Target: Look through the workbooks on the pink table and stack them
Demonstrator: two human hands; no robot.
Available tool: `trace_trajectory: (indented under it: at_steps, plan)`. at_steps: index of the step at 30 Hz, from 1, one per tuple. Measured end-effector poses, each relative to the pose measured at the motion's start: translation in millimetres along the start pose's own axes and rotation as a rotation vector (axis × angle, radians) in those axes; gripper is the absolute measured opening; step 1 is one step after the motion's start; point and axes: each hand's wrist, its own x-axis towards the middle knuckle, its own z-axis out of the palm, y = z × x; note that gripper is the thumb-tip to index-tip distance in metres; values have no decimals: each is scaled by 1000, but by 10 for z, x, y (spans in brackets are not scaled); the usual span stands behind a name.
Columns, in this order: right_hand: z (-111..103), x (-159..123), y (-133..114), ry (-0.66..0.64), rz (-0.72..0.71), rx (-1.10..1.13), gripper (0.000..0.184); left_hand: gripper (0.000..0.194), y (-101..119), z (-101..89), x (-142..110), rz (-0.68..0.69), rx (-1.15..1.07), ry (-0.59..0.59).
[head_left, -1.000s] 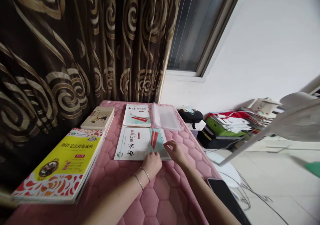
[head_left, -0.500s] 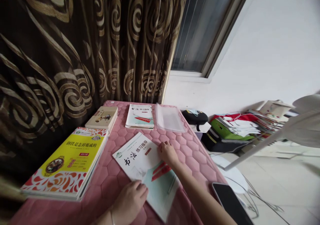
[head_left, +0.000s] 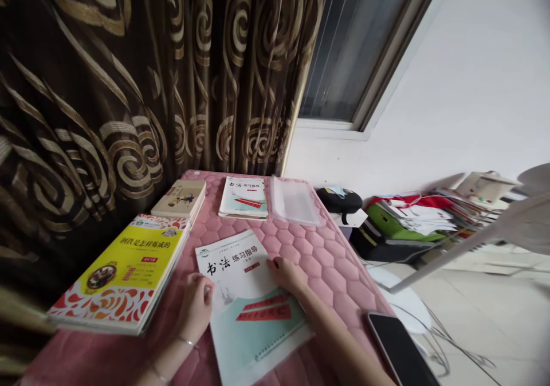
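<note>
A white and teal calligraphy workbook with a red band on its cover lies on the pink quilted cloth, close in front of me. My left hand is closed at its left edge, fingers curled and thumb on top. On the opposite side, my right hand grips the right edge with bent fingers. Farther back sits a stack of similar workbooks. Beside that stack are clear plastic book covers.
Yellow-covered books and a tan book line the left side. A phone rests at the right edge. A black case is at the back right, near a white lamp and piled papers.
The workbook has turned to lie straighter before me. My left hand has moved up and left from its lower cover to its left edge; my right hand stays on the right edge.
</note>
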Motion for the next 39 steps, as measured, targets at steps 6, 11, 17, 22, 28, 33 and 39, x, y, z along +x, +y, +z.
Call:
trace_trajectory:
  at_steps: [6,11,17,22,28,33,39]
  plan:
    - [68,-156,194,76,-14,119,36,23,25,275,415,-147,-128,49]
    - [25,-43,299,153,92,167,37,18,118,534,921,-250,-147,16]
    - [80,114,328,129,143,137,35,16,102,618,1114,-351,-93,-27]
    - [73,42,350,104,132,184,33,20,114,506,871,-361,-96,-114]
    - [84,-154,384,88,109,275,23,31,103,408,636,-343,-214,-185]
    - [89,-98,353,98,110,404,22,30,56,444,807,-393,-275,-143]
    - [84,148,303,99,146,433,24,30,29,544,1042,-426,-220,-137]
